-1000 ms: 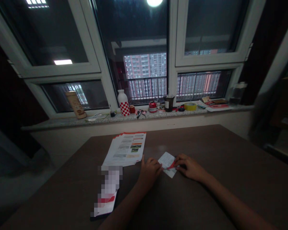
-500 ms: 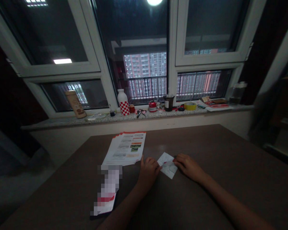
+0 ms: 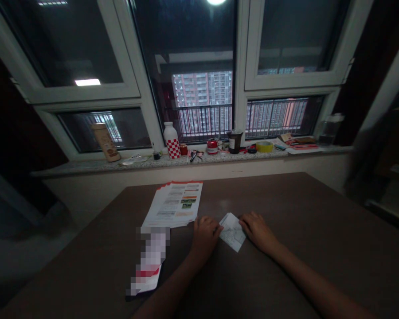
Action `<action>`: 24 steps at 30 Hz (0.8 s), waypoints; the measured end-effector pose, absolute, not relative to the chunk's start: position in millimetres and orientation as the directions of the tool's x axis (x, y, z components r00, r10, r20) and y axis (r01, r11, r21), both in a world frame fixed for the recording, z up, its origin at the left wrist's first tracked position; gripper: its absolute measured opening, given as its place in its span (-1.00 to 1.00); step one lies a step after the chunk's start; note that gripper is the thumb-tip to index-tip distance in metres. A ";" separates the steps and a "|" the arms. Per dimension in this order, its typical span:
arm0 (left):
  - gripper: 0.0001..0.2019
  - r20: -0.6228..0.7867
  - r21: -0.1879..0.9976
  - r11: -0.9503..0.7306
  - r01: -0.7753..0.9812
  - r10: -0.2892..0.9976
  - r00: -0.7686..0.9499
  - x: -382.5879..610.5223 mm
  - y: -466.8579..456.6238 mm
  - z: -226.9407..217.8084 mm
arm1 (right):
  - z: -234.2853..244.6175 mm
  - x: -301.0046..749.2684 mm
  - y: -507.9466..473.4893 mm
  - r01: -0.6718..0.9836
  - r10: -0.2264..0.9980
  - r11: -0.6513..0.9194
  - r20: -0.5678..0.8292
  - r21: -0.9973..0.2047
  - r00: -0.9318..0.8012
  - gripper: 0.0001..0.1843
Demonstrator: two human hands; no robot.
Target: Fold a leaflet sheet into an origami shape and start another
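A small folded white paper (image 3: 232, 231) lies on the dark brown table (image 3: 286, 266) between my hands. My left hand (image 3: 204, 234) is curled, its fingertips pressing on the paper's left edge. My right hand (image 3: 257, 229) rests on the paper's right edge with fingers bent down onto it. The red part of the paper seen earlier is hidden.
A stack of printed leaflets (image 3: 175, 204) lies left of my hands, and a red-and-white paper (image 3: 148, 266) nearer the table's front left. The windowsill (image 3: 86, 166) holds a checked bottle (image 3: 171, 141), a tan canister (image 3: 105, 141), a dark cup (image 3: 234, 141), yellow tape (image 3: 264, 146).
The red flap of the paper has been folded flat and is out of sight. Both hands have shifted slightly along the paper's edges, pressing it down.
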State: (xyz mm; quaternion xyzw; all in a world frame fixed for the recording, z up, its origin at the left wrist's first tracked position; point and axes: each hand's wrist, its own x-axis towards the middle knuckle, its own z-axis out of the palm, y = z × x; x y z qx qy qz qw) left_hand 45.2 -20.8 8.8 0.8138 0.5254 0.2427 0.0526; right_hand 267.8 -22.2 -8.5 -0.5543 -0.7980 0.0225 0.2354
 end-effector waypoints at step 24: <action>-0.77 0.373 0.228 -0.495 0.839 0.840 0.395 49.3 -15.7 -0.1 | -2.2 262.1 -28.2 0.888 0.847 0.447 0.372 -0.110 -0.380 -0.68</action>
